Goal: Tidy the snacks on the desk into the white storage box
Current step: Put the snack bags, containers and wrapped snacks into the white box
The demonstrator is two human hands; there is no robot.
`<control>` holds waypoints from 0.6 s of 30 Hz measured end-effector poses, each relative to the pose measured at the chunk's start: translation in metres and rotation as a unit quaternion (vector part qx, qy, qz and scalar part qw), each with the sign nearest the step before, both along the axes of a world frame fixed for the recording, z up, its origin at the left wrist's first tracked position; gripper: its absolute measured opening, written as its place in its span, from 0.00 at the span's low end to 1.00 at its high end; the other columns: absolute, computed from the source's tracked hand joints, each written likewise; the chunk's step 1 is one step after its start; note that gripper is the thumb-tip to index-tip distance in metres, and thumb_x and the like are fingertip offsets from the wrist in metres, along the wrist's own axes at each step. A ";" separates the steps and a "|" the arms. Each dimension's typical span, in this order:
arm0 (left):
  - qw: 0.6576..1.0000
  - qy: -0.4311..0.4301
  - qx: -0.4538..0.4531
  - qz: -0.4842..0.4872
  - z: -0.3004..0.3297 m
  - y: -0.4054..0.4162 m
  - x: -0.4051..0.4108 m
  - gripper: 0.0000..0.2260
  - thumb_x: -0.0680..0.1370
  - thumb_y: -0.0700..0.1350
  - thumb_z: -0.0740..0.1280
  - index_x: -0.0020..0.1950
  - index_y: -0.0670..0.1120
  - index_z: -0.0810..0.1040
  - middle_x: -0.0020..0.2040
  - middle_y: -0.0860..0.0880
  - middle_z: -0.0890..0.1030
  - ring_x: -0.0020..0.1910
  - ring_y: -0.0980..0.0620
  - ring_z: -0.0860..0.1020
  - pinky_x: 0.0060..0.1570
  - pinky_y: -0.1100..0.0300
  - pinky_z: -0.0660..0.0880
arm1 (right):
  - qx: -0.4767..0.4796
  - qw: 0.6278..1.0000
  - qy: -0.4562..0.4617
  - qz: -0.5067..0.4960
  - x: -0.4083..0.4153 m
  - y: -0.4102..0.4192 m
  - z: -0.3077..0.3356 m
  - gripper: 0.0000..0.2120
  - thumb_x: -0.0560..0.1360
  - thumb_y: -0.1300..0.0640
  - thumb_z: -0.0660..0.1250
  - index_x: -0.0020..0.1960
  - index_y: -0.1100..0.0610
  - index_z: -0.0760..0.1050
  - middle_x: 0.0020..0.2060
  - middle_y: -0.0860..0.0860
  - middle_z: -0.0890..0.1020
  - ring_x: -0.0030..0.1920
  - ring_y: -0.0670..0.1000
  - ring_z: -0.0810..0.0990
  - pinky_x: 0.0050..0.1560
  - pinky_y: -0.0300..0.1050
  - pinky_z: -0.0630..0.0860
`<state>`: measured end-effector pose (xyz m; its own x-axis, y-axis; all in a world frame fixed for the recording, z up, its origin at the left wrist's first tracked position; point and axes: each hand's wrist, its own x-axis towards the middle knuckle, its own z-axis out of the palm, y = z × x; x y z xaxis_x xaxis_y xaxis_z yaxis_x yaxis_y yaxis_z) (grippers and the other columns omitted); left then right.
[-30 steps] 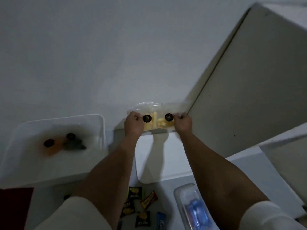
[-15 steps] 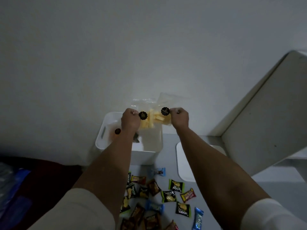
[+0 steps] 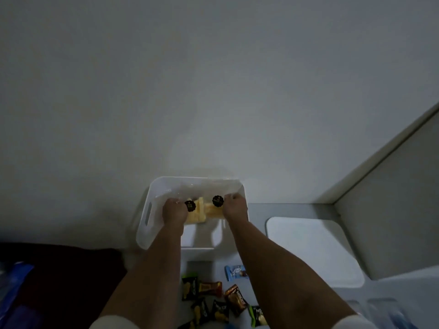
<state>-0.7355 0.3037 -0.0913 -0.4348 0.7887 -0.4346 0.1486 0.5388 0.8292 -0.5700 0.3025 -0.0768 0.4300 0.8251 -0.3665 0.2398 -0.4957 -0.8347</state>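
A clear bag of yellow snack pieces (image 3: 202, 211) with two round black stickers hangs inside the opening of the white storage box (image 3: 154, 205) at the back of the desk. My left hand (image 3: 173, 213) grips the bag's left end. My right hand (image 3: 234, 208) grips its right end. Both hands are over the box. Several small wrapped snacks (image 3: 213, 298) in black, brown, green and blue lie on the desk below, between my forearms.
A flat white lid (image 3: 311, 248) lies on the desk right of the box. A grey panel (image 3: 389, 210) rises at the right. A dark red surface (image 3: 59, 276) and blue plastic (image 3: 11, 283) sit at the lower left. The wall stands right behind the box.
Both hands have carried the bag leftwards from beside the grey panel to the box and lowered it into the opening. The view has swung, bringing the box to the centre.
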 end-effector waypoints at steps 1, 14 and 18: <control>1.000 -0.014 -0.015 0.004 -0.008 0.006 0.000 0.12 0.82 0.42 0.60 0.61 0.41 0.80 0.53 0.42 0.80 0.56 0.37 0.78 0.61 0.39 0.77 | -0.010 1.000 0.001 -0.007 -0.001 0.006 -0.010 0.16 0.84 0.54 0.59 0.56 0.65 0.80 0.53 0.61 0.84 0.55 0.60 0.82 0.48 0.42 0.71; 0.994 -0.062 -0.092 0.003 -0.062 0.030 0.012 0.12 0.74 0.47 0.76 0.52 0.44 0.79 0.48 0.42 0.82 0.48 0.41 0.81 0.50 0.48 0.80 | -0.133 0.991 -0.006 0.030 -0.006 0.025 -0.057 0.21 0.76 0.50 0.71 0.62 0.62 0.75 0.56 0.54 0.82 0.54 0.57 0.81 0.49 0.45 0.73; 0.995 -0.017 -0.099 -0.014 -0.039 0.022 0.010 0.08 0.73 0.44 0.75 0.42 0.43 0.78 0.43 0.42 0.82 0.45 0.40 0.82 0.40 0.53 0.78 | -0.145 0.989 -0.006 0.035 -0.006 0.017 -0.036 0.27 0.74 0.50 0.75 0.65 0.66 0.74 0.56 0.58 0.83 0.55 0.59 0.83 0.50 0.46 0.77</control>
<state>-0.7256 0.3257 -0.1301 -0.3953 0.6983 -0.5967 0.1397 0.6878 0.7124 -0.5764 0.3192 -0.1132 0.3813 0.7137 -0.5876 0.2909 -0.6960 -0.6565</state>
